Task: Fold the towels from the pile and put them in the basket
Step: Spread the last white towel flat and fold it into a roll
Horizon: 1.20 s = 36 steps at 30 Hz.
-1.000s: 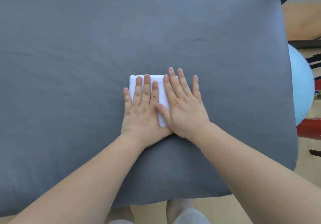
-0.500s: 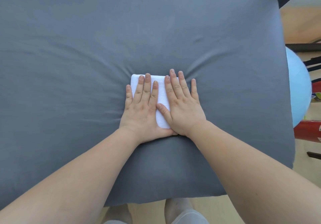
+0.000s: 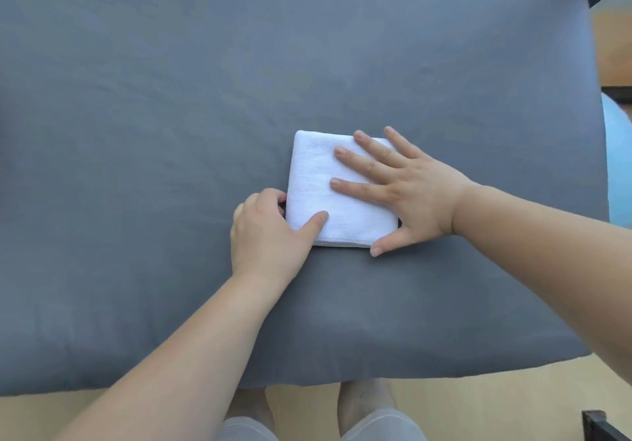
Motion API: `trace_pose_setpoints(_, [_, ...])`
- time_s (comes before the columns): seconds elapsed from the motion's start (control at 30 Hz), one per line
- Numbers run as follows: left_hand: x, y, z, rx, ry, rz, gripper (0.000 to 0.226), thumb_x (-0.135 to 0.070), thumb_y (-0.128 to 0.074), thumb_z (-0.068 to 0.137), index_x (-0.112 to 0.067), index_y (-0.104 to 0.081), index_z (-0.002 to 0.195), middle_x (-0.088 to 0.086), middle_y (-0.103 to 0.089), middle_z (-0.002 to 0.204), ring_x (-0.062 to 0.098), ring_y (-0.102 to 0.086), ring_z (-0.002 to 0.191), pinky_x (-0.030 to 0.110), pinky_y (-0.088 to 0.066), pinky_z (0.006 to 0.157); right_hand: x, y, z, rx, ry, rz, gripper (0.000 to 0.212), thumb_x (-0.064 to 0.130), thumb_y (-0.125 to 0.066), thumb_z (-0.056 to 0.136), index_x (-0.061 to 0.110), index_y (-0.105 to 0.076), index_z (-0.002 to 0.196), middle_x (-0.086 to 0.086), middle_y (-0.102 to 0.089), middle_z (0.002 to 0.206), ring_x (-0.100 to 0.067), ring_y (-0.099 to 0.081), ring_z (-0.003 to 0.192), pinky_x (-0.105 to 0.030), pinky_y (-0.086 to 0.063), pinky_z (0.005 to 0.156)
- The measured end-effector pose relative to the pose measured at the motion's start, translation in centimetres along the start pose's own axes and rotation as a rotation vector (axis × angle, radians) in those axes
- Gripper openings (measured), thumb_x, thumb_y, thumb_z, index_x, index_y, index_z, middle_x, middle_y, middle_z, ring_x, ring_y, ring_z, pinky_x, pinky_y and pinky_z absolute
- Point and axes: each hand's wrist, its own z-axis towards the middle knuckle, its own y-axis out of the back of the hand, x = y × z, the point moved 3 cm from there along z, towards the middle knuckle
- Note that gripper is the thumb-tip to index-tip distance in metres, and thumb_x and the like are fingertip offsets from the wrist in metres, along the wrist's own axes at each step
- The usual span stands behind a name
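On the grey bed (image 3: 171, 98), right of centre: folded white towel (image 3: 321, 180), lying flat. Left grip (image 3: 266, 235) pinches its near-left corner, thumb on top, fingers curled at the left edge. Right grip (image 3: 403, 191) released, fingers spread flat on the towel's right half, thumb at the near edge. Blue ball (image 3: 619, 167) right, off the bed.

Towel (image 3: 328, 180) plain white; bed cover (image 3: 171, 98) solid slate grey; ball (image 3: 617, 167) pale blue; floor (image 3: 478, 403) light wood.

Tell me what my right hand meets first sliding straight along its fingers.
Only more towel, then bare grey sheet; the right hand probably passes just beyond the left hand.
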Motion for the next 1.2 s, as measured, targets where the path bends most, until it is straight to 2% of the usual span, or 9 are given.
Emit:
trace_pose_setpoints(0.23, [-0.4, 1.4, 3.2, 0.127, 0.118, -0.165, 0.022, -0.033, -0.08, 0.073, -0.022, -0.066, 0.086, -0.009, -0.068, 0.082, 0.015, -0.066, 0.081, 0.034, -0.056, 0.072, 4.4, -0.2, -0.2, -0.019, -0.298, 0.262, 0.108, 0.096, -0.029, 0.073, 0.037, -0.009, 0.16, -0.001, 0.009, 0.169, -0.035, 0.012, 0.154, -0.057, -0.014, 0.119])
trace_pose_setpoints(0.37, [-1.3, 3.4, 6.1, 0.138, 0.005, -0.113, 0.013, -0.02, -0.073, 0.075, -0.023, -0.065, 0.085, -0.007, -0.067, 0.084, 0.017, -0.064, 0.081, 0.03, -0.051, 0.063, 9.1, 1.0, -1.2, -0.094, -0.489, 0.4, 0.089, 0.083, -0.024, 0.086, 0.032, -0.018, 0.16, -0.005, 0.003, 0.169, -0.034, 0.007, 0.154, -0.053, -0.012, 0.118])
trace_pose_setpoints(0.6, [-5.5, 4.5, 11.0, 0.305, -0.316, 0.184, 0.028, -0.016, -0.063, 0.078, -0.025, -0.064, 0.105, -0.008, -0.064, 0.104, 0.018, -0.059, 0.099, 0.037, -0.053, 0.082, 11.9, 0.4, 0.0, -0.064, -0.39, 0.351, 0.085, 0.072, -0.028, 0.095, 0.021, -0.016, 0.161, -0.001, -0.004, 0.169, -0.029, 0.004, 0.155, -0.056, -0.009, 0.123])
trace_pose_setpoints(0.7, [-6.5, 4.5, 10.8, 0.403, -0.427, 0.302, 0.031, -0.027, -0.066, 0.073, -0.028, -0.063, 0.104, -0.009, -0.06, 0.099, 0.016, -0.058, 0.094, 0.035, -0.051, 0.076, 11.2, 0.4, 1.2, -0.053, -0.44, 0.408, 0.089, 0.074, -0.03, 0.092, 0.02, -0.014, 0.161, 0.0, -0.008, 0.168, -0.027, -0.003, 0.155, -0.052, -0.009, 0.125])
trace_pose_setpoints(0.8, [-6.8, 4.3, 9.7, 0.324, -0.543, 0.365, 0.024, -0.036, -0.071, 0.074, -0.029, -0.059, 0.094, -0.008, -0.052, 0.092, 0.017, -0.053, 0.086, 0.032, -0.041, 0.069, 11.2, 0.5, 1.9, -0.045, -0.461, 0.442, 0.095, 0.074, -0.039, 0.087, 0.019, -0.015, 0.161, 0.001, -0.008, 0.169, -0.026, -0.004, 0.155, -0.051, -0.007, 0.125])
trace_pose_setpoints(1.0, [-5.2, 3.0, 5.4, -0.008, -0.793, 0.467, 0.008, -0.013, -0.056, 0.08, -0.012, -0.051, 0.087, 0.002, -0.056, 0.076, 0.031, -0.053, 0.063, 0.036, -0.042, 0.052, 10.9, 0.7, 0.9, -0.099, -0.367, 0.639, 0.094, 0.059, -0.059, 0.088, 0.019, -0.014, 0.161, 0.006, 0.004, 0.169, -0.017, 0.017, 0.153, -0.043, 0.011, 0.123])
trace_pose_setpoints(1.07, [-3.7, 2.2, 3.8, -0.094, -0.879, 0.466, 0.036, -0.016, -0.046, 0.082, -0.004, -0.061, 0.112, 0.011, -0.07, 0.103, 0.035, -0.067, 0.082, 0.039, -0.053, 0.064, 10.3, 0.5, 0.1, -0.192, -0.333, 0.829, 0.082, 0.049, -0.065, 0.089, 0.016, -0.031, 0.157, 0.007, -0.01, 0.168, -0.013, 0.009, 0.155, -0.038, 0.008, 0.124])
trace_pose_setpoints(1.13, [-1.8, 0.7, 2.6, -0.051, -0.87, 0.576, 0.059, -0.012, -0.052, 0.087, -0.005, -0.041, 0.145, 0.017, -0.053, 0.143, 0.035, -0.058, 0.122, 0.048, -0.049, 0.098, 9.4, 0.5, -1.0, -0.393, -0.399, 1.044, 0.055, 0.031, -0.07, 0.088, 0.012, -0.059, 0.139, 0.007, -0.041, 0.155, -0.009, -0.019, 0.152, -0.033, -0.011, 0.126])
trace_pose_setpoints(1.2, [-0.9, -0.2, 1.7, -0.028, -0.854, 0.573, 0.069, -0.005, -0.06, 0.087, -0.008, -0.034, 0.151, 0.016, -0.043, 0.152, 0.037, -0.049, 0.134, 0.052, -0.039, 0.109, 8.4, 0.4, -2.1, -0.561, -0.503, 1.157, 0.036, 0.02, -0.07, 0.085, 0.01, -0.072, 0.119, 0.006, -0.061, 0.137, -0.005, -0.042, 0.141, -0.028, -0.033, 0.118])
